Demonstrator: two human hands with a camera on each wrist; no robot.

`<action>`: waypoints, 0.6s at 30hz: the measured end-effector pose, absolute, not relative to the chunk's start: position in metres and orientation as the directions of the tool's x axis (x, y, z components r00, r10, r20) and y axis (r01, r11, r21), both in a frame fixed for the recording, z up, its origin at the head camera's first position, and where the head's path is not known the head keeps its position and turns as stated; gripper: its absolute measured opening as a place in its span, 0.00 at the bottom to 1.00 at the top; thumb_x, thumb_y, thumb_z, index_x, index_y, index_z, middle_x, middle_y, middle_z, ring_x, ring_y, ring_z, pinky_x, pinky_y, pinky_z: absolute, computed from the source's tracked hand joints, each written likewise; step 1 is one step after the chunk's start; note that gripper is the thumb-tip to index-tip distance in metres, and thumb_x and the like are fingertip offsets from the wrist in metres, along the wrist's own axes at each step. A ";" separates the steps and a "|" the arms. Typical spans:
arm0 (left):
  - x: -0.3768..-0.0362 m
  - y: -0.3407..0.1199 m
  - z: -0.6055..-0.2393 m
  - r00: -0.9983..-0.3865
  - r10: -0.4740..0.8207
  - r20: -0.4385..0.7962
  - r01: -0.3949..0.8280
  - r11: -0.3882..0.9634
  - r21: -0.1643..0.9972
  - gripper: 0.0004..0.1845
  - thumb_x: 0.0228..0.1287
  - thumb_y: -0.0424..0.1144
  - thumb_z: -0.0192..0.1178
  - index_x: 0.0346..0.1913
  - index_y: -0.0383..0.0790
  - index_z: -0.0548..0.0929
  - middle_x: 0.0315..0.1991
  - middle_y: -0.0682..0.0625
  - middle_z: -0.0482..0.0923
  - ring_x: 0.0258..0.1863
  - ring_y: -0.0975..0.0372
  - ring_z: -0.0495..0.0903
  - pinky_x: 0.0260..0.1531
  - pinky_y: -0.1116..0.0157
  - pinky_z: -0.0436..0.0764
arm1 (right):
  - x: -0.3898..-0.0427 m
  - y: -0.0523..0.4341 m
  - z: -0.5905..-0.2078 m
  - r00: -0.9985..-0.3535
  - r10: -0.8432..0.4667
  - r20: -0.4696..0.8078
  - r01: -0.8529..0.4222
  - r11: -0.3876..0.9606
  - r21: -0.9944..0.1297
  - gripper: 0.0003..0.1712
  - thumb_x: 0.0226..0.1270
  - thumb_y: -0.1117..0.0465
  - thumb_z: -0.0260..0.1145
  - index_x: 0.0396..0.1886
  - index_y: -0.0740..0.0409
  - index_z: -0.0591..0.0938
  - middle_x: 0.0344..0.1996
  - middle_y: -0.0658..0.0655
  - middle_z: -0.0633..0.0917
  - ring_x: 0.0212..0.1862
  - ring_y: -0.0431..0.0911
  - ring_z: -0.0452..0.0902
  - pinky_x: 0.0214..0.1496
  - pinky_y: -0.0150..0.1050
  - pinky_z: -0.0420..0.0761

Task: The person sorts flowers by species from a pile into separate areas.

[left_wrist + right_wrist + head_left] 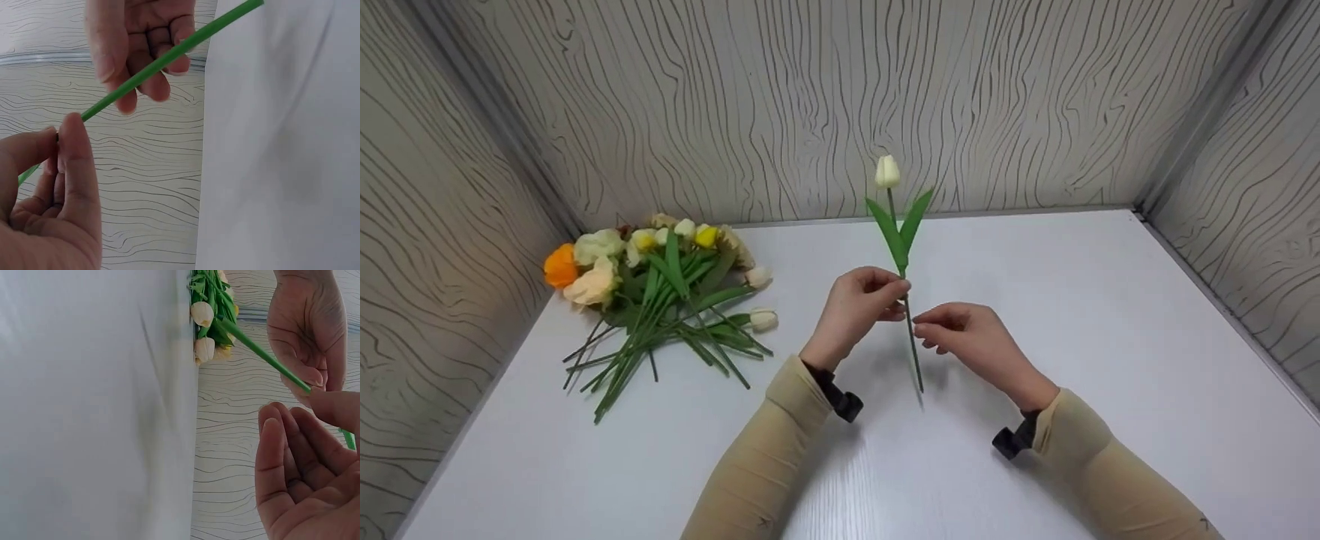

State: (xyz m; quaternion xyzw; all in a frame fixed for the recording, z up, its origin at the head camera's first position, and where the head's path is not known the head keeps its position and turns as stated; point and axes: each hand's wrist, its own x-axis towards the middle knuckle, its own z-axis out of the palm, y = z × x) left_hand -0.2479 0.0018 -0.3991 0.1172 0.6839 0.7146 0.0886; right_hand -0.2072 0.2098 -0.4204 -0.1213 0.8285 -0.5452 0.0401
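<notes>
An artificial white tulip (887,172) stands nearly upright above the white table, two green leaves below its bloom. Just under the leaves, my left hand (856,306) pinches the green stem (163,62) between thumb and fingers. My right hand (976,341) is beside the lower stem, its fingers relaxed and lightly bent. In the right wrist view, the right hand's fingers (273,464) are spread from the thumb, which overlaps the stem. The bare stem end points down toward the table.
A pile of artificial flowers (660,292) lies on the left of the white table (1110,330): white and yellow tulips, an orange bloom (560,266), and pale round blooms. Their stems fan toward the front. Wood-grain panels (825,105) enclose the back and sides.
</notes>
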 end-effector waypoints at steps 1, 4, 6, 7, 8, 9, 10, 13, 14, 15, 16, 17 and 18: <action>-0.247 0.003 -0.400 -0.957 0.287 0.047 0.033 -0.054 0.998 0.08 0.69 0.38 0.69 0.44 0.37 0.86 0.38 0.42 0.84 0.36 0.54 0.87 0.41 0.60 0.88 | -0.207 0.210 -0.421 -0.968 -0.242 0.062 -0.149 0.359 -0.921 0.15 0.71 0.53 0.71 0.49 0.58 0.89 0.42 0.58 0.89 0.43 0.57 0.84 0.45 0.45 0.85; -0.247 0.006 -0.402 -0.957 0.285 0.046 0.030 -0.062 0.998 0.08 0.68 0.38 0.69 0.44 0.37 0.85 0.39 0.42 0.84 0.37 0.55 0.88 0.41 0.60 0.88 | -0.209 0.211 -0.423 -0.969 -0.242 0.052 -0.132 0.330 -0.935 0.15 0.70 0.54 0.72 0.47 0.59 0.88 0.40 0.59 0.89 0.41 0.54 0.85 0.43 0.42 0.85; -0.247 0.007 -0.404 -0.958 0.282 0.047 0.030 -0.066 0.997 0.08 0.69 0.38 0.69 0.44 0.37 0.85 0.39 0.42 0.85 0.37 0.55 0.88 0.42 0.60 0.88 | -0.210 0.211 -0.424 -0.969 -0.244 0.042 -0.122 0.320 -0.939 0.16 0.69 0.53 0.73 0.47 0.61 0.88 0.39 0.58 0.89 0.41 0.53 0.85 0.42 0.42 0.85; -0.247 0.007 -0.404 -0.959 0.279 0.048 0.031 -0.066 0.997 0.08 0.69 0.38 0.69 0.44 0.38 0.85 0.39 0.42 0.85 0.37 0.54 0.88 0.42 0.60 0.87 | -0.210 0.211 -0.425 -0.968 -0.246 0.040 -0.121 0.321 -0.939 0.17 0.69 0.53 0.73 0.47 0.62 0.88 0.38 0.58 0.89 0.40 0.53 0.85 0.42 0.42 0.85; -0.247 0.008 -0.405 -0.959 0.278 0.051 0.034 -0.066 0.997 0.08 0.69 0.38 0.69 0.44 0.38 0.85 0.39 0.42 0.85 0.37 0.54 0.88 0.42 0.60 0.87 | -0.211 0.210 -0.426 -0.969 -0.246 0.037 -0.118 0.326 -0.938 0.17 0.68 0.53 0.74 0.47 0.62 0.88 0.38 0.57 0.89 0.40 0.52 0.85 0.42 0.41 0.85; -0.247 0.008 -0.405 -0.959 0.277 0.054 0.037 -0.066 0.997 0.08 0.69 0.38 0.69 0.44 0.38 0.85 0.39 0.42 0.85 0.37 0.54 0.88 0.42 0.60 0.87 | -0.210 0.210 -0.426 -0.969 -0.245 0.033 -0.116 0.331 -0.936 0.17 0.68 0.53 0.74 0.46 0.62 0.88 0.37 0.57 0.89 0.40 0.52 0.85 0.42 0.41 0.85; -0.247 0.008 -0.406 -0.959 0.277 0.058 0.040 -0.068 0.997 0.08 0.69 0.39 0.69 0.44 0.38 0.85 0.39 0.42 0.85 0.37 0.54 0.88 0.42 0.60 0.87 | -0.210 0.209 -0.426 -0.969 -0.243 0.030 -0.112 0.334 -0.936 0.17 0.67 0.53 0.75 0.46 0.62 0.88 0.37 0.57 0.89 0.40 0.52 0.85 0.41 0.41 0.86; -0.246 0.009 -0.407 -0.959 0.276 0.064 0.046 -0.070 0.997 0.08 0.69 0.39 0.69 0.45 0.38 0.85 0.40 0.42 0.85 0.38 0.54 0.88 0.42 0.60 0.87 | -0.209 0.207 -0.426 -0.971 -0.238 0.021 -0.104 0.340 -0.935 0.16 0.67 0.53 0.75 0.45 0.61 0.88 0.36 0.57 0.89 0.39 0.51 0.84 0.41 0.41 0.86; -0.246 0.009 -0.407 -0.959 0.276 0.065 0.047 -0.071 0.996 0.09 0.69 0.39 0.69 0.45 0.39 0.85 0.40 0.42 0.85 0.38 0.54 0.87 0.42 0.60 0.87 | -0.209 0.206 -0.426 -0.972 -0.236 0.017 -0.099 0.342 -0.935 0.16 0.66 0.52 0.75 0.44 0.61 0.88 0.35 0.58 0.89 0.39 0.51 0.84 0.41 0.41 0.86; -0.246 0.009 -0.408 -0.959 0.277 0.066 0.048 -0.071 0.996 0.09 0.69 0.40 0.69 0.45 0.39 0.84 0.40 0.43 0.85 0.38 0.54 0.87 0.42 0.60 0.87 | -0.209 0.206 -0.426 -0.972 -0.235 0.018 -0.100 0.341 -0.935 0.16 0.67 0.53 0.75 0.44 0.61 0.89 0.35 0.58 0.89 0.39 0.51 0.84 0.41 0.41 0.86; -0.245 0.009 -0.408 -0.958 0.279 0.068 0.050 -0.070 0.996 0.09 0.69 0.40 0.69 0.46 0.39 0.84 0.41 0.43 0.84 0.38 0.54 0.87 0.42 0.60 0.87 | -0.209 0.206 -0.426 -0.972 -0.234 0.018 -0.099 0.339 -0.936 0.16 0.67 0.53 0.75 0.44 0.61 0.89 0.35 0.58 0.89 0.38 0.52 0.84 0.41 0.41 0.85; -0.245 0.009 -0.408 -0.956 0.285 0.072 0.054 -0.069 0.996 0.09 0.70 0.40 0.68 0.46 0.39 0.84 0.41 0.43 0.84 0.39 0.54 0.87 0.42 0.60 0.87 | -0.210 0.207 -0.427 -0.972 -0.232 0.020 -0.100 0.338 -0.936 0.15 0.67 0.54 0.75 0.43 0.61 0.89 0.35 0.58 0.88 0.38 0.52 0.83 0.41 0.41 0.85; -0.244 0.009 -0.408 -0.954 0.291 0.075 0.058 -0.064 0.996 0.10 0.70 0.40 0.68 0.47 0.39 0.84 0.42 0.43 0.84 0.40 0.54 0.87 0.42 0.60 0.87 | -0.211 0.207 -0.427 -0.973 -0.229 0.021 -0.099 0.338 -0.936 0.14 0.67 0.54 0.75 0.43 0.61 0.89 0.34 0.58 0.88 0.38 0.52 0.83 0.40 0.41 0.85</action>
